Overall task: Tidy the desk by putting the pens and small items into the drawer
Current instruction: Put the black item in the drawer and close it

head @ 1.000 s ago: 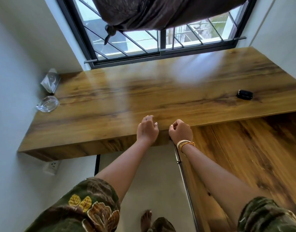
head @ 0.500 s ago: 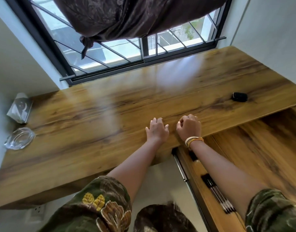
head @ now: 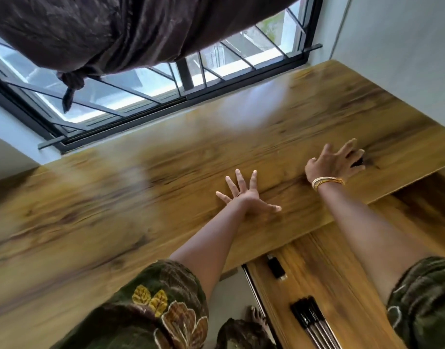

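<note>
My left hand (head: 244, 196) lies flat on the wooden desk (head: 130, 197) near its front edge, fingers spread, holding nothing. My right hand (head: 336, 163), with bangles on the wrist, is stretched out to the right with fingers apart over a small black item (head: 359, 161) that is mostly hidden beneath them. No grip on it shows. Below the desk's front edge the drawer (head: 327, 270) stands pulled out. Inside it lie a bundle of dark pens (head: 309, 317) and a small black object with a metal end (head: 275, 268).
A barred window (head: 166, 89) with a knotted dark curtain (head: 115, 28) runs along the desk's far edge. A white wall (head: 405, 46) closes the right side. My patterned sleeves fill the bottom of the view, and a bare foot (head: 256, 321) shows on the floor.
My right hand left the desk's front edge and reached right to the black item. My left hand opened flat. More of the drawer and its contents shows now.
</note>
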Motion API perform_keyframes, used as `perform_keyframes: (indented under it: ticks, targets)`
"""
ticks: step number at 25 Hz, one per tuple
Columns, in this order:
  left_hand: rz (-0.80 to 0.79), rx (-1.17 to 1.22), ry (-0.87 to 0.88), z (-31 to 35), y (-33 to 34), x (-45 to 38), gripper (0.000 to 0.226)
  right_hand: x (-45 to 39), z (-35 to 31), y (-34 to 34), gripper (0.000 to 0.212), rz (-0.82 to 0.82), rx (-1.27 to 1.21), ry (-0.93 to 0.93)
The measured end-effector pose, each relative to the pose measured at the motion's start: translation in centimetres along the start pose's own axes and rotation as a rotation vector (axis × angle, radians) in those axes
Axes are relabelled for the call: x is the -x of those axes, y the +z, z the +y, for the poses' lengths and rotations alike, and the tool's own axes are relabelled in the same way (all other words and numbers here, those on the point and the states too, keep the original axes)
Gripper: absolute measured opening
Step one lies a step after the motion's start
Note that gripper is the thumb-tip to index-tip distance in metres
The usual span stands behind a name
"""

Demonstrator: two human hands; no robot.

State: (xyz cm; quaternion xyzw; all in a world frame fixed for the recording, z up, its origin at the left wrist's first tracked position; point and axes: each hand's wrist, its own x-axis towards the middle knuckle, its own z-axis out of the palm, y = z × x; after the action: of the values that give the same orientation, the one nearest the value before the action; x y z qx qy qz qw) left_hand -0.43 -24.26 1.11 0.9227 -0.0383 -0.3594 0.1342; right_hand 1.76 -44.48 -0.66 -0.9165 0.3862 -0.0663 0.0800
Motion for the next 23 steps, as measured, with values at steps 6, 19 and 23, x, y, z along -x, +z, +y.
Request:
perform_keyframes:
  ticks: [6,19,23]
  targets:
    - [-0.049,-0.158,-0.051,0.7,-0.1,-1.3,0.137,-1.6,0.7,1.2,0.035,0.031,-0.002,0.057]
    - [-0.026,-0.178,0.042,-2.4,4.1,4.1,0.113,8.0,2.3,-1.2,0.037,0.016,-0.344,-0.153]
    - [-0.02,-0.193,0.074,-3.4,7.8,8.4,0.094,13.6,5.6,-2.2,0.05,-0.015,-0.378,-0.172]
